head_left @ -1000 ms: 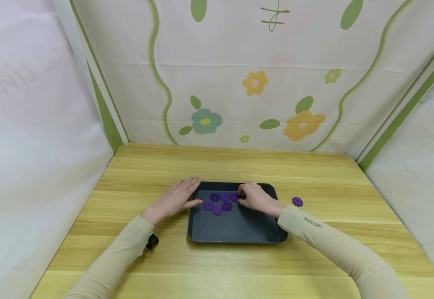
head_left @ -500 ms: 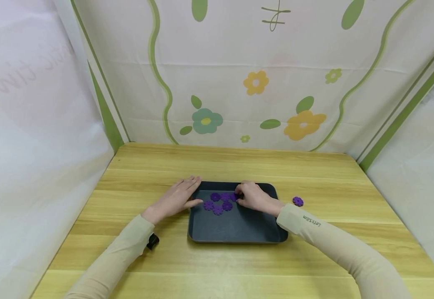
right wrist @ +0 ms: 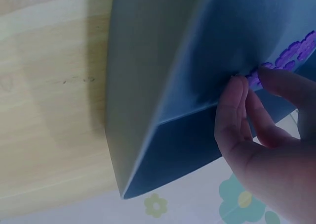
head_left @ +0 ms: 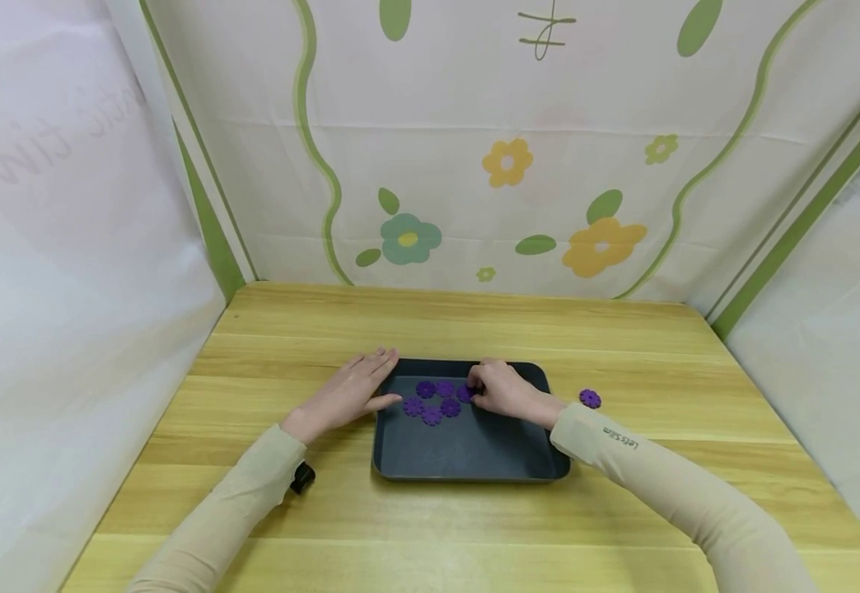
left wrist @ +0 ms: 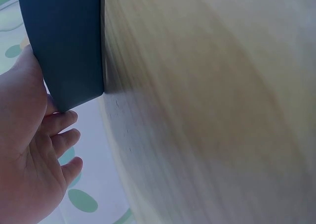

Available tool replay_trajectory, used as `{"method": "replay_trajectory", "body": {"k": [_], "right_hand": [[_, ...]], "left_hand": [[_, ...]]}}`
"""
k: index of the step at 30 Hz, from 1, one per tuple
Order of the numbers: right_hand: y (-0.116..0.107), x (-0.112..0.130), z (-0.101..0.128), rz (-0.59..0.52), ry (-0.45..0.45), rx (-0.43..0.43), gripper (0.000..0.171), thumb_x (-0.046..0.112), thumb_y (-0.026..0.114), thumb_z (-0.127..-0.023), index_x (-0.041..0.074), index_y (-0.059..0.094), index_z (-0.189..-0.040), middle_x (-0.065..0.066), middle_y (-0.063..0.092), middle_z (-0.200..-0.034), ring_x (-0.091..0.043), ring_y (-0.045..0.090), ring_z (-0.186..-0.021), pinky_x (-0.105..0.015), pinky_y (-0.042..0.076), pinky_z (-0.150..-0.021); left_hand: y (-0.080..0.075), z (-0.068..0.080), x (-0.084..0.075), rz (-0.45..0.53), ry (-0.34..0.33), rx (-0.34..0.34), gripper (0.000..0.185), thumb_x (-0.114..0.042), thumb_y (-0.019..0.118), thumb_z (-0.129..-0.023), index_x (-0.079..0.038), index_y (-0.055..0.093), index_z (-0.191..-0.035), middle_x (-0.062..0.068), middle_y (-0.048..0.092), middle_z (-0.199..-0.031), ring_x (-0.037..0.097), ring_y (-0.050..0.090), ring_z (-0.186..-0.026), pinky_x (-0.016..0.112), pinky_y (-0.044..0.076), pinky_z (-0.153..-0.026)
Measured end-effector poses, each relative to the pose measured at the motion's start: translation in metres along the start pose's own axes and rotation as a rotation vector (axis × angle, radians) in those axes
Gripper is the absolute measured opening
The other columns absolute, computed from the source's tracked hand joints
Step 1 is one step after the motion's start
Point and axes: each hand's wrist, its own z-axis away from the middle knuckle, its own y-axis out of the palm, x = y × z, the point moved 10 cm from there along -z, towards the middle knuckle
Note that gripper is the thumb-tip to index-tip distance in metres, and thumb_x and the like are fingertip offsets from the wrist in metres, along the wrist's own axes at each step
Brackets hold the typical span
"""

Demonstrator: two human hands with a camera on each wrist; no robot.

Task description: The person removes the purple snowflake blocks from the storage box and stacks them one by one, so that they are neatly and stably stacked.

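Purple scalloped discs (head_left: pixel 432 415) lie in a dark tray (head_left: pixel 470 453).

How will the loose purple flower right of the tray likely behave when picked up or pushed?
The purple flower is probably light, looking small and thin next to the tray. Lying flat on the table, it would likely slide rather than roll. Its notched rim may ease pinching.

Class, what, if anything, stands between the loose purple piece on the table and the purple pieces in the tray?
The tray's right wall and, inside it, the right hand, holding the rightmost purple piece there.
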Motion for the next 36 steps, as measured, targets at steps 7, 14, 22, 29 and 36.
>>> {"method": "replay_trajectory", "body": {"k": [7,14,22,29,36], "right_hand": [[0.004,-0.004,-0.001,-0.009,-0.005,0.019,0.014,0.004,0.074,-0.083,0.0,0.071,-0.096,-0.012,0.068,-0.09,-0.017,0.064,-0.077,-0.028,0.057,-0.066],[0.007,-0.01,-0.002,-0.061,-0.001,0.052,0.015,0.006,0.074,-0.083,0.001,0.07,-0.097,-0.011,0.073,-0.09,-0.015,0.067,-0.077,-0.027,0.058,-0.066],[0.006,-0.012,0.001,-0.089,0.016,0.076,0.016,0.009,0.075,-0.083,0.003,0.071,-0.098,-0.009,0.073,-0.091,-0.011,0.066,-0.076,-0.024,0.057,-0.066],[0.004,-0.013,0.003,-0.109,0.01,0.087,0.015,0.009,0.075,-0.083,0.004,0.071,-0.096,-0.007,0.073,-0.089,-0.008,0.064,-0.075,-0.022,0.056,-0.066],[0.003,-0.014,0.004,-0.113,-0.006,0.09,0.013,0.01,0.077,-0.083,0.003,0.073,-0.094,-0.007,0.074,-0.087,-0.007,0.064,-0.073,-0.021,0.056,-0.065]], "left_hand": [[0.0,0.0,0.0,-0.027,0.02,-0.03,0.075,-0.047,0.054,-0.099,0.0,0.033,-0.154,0.018,0.037,-0.158,0.034,0.036,-0.148,0.055,0.032,-0.12],[0.002,-0.001,0.001,-0.015,0.019,-0.032,0.076,-0.049,0.054,-0.099,-0.001,0.033,-0.154,0.017,0.037,-0.159,0.033,0.035,-0.148,0.054,0.031,-0.121],[0.002,-0.001,0.001,-0.017,0.017,-0.028,0.076,-0.049,0.054,-0.099,-0.002,0.032,-0.155,0.016,0.036,-0.159,0.032,0.034,-0.149,0.053,0.03,-0.121],[0.003,-0.001,0.002,-0.008,0.011,-0.019,0.077,-0.05,0.053,-0.099,-0.002,0.031,-0.155,0.016,0.035,-0.16,0.032,0.033,-0.149,0.053,0.03,-0.122],[0.004,-0.001,0.004,-0.012,0.008,-0.018,0.076,-0.05,0.053,-0.099,-0.002,0.031,-0.155,0.016,0.035,-0.16,0.032,0.033,-0.15,0.054,0.03,-0.121]]}}
